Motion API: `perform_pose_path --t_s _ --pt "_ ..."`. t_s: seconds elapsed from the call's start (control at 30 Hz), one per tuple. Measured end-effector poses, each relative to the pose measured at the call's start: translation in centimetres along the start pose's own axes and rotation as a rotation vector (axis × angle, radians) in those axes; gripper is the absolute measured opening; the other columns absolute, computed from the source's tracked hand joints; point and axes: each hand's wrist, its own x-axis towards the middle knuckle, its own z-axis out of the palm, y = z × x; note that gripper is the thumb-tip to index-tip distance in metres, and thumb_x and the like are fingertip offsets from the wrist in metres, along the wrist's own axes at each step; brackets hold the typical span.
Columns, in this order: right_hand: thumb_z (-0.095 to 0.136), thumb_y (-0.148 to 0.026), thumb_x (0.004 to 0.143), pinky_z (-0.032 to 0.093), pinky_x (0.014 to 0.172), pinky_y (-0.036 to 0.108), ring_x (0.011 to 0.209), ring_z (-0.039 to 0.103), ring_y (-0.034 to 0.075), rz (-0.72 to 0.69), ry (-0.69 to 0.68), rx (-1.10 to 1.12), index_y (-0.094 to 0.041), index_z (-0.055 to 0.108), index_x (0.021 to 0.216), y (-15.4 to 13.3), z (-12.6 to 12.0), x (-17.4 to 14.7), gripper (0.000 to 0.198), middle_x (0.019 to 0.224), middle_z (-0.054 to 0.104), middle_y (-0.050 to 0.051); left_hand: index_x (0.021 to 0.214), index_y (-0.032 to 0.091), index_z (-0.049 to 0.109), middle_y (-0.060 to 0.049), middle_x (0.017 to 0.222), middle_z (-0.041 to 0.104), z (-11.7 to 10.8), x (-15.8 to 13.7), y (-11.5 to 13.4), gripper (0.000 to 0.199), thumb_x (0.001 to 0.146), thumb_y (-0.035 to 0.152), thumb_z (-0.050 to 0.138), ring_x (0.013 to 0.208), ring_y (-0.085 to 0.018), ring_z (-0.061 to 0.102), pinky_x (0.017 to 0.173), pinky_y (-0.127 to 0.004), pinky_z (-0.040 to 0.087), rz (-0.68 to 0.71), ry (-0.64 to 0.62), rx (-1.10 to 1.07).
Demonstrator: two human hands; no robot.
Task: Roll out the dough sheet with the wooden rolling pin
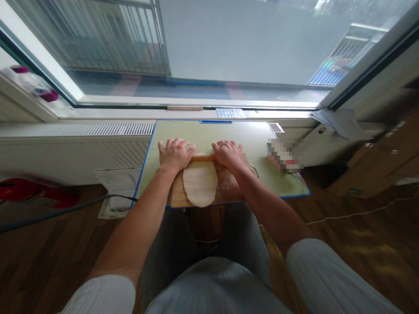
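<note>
A wooden rolling pin lies crosswise over the far end of a flat oval sheet of dough. My left hand bears down on the pin's left end, with its fingers bent over the far side and the thumb toward the middle. On the right end rests my right hand, its fingers likewise curled over the pin. Beneath the dough is a wooden board, dusted with flour on the right. The dough's near edge hangs slightly over the board's front edge.
The board lies on a pale green, blue-edged cutting mat below the window. A blurred-out object sits on the mat's right side. A radiator and a red fire extinguisher are at left, cardboard boxes at right.
</note>
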Motion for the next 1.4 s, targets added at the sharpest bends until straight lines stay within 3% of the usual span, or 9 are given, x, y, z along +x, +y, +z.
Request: perform_pose_path --t_s 0.3,0.47,0.67,1.17,1.4 --pt "0.034 -0.064 0.114 0.028 0.125 0.067 0.139 0.056 0.035 -0.082 0.114 0.046 -0.024 0.075 0.131 0.4 1.2 -0.1 0.060 0.141 0.074 0.012 0.135 0.031 0.077 -0.011 0.155 0.066 -0.1 2.2 0.4 0.055 0.105 0.055 0.037 0.141 -0.038 0.056 0.122 -0.066 0.038 -0.133 -0.194 0.030" --pt "0.035 -0.058 0.112 0.038 0.119 0.064 0.138 0.057 0.037 -0.045 0.010 0.026 -0.026 0.075 0.132 0.5 0.8 1.7 0.055 0.144 0.072 0.013 0.138 0.029 0.076 -0.014 0.153 0.066 -0.3 3.5 0.7 0.057 0.104 0.051 0.036 0.137 -0.040 0.059 0.113 -0.059 0.049 -0.175 -0.248 0.064" --pt "0.038 -0.054 0.110 0.042 0.119 0.060 0.142 0.055 0.036 -0.038 -0.044 0.014 -0.028 0.071 0.140 0.5 0.6 2.2 0.051 0.155 0.065 0.011 0.140 0.028 0.073 -0.013 0.156 0.064 -0.5 3.2 0.8 0.057 0.104 0.048 0.034 0.138 -0.040 0.058 0.112 -0.059 0.049 -0.165 -0.275 0.091" --pt "0.030 -0.053 0.117 0.036 0.117 0.052 0.137 0.052 0.032 -0.126 -0.027 -0.088 -0.032 0.072 0.136 -0.1 -1.5 -4.6 0.051 0.145 0.070 0.010 0.121 0.030 0.079 -0.011 0.140 0.074 -1.0 -2.2 1.4 0.048 0.108 0.045 0.034 0.128 -0.034 0.063 0.109 -0.055 0.043 -0.048 -0.086 0.114" --pt "0.029 -0.057 0.117 0.036 0.114 0.048 0.136 0.052 0.031 -0.099 -0.002 -0.046 -0.028 0.073 0.128 -0.1 -1.4 -5.9 0.054 0.143 0.071 0.009 0.126 0.032 0.077 -0.006 0.151 0.070 -1.0 -3.9 1.3 0.050 0.110 0.049 0.033 0.136 -0.031 0.061 0.112 -0.050 0.043 -0.022 -0.041 0.097"
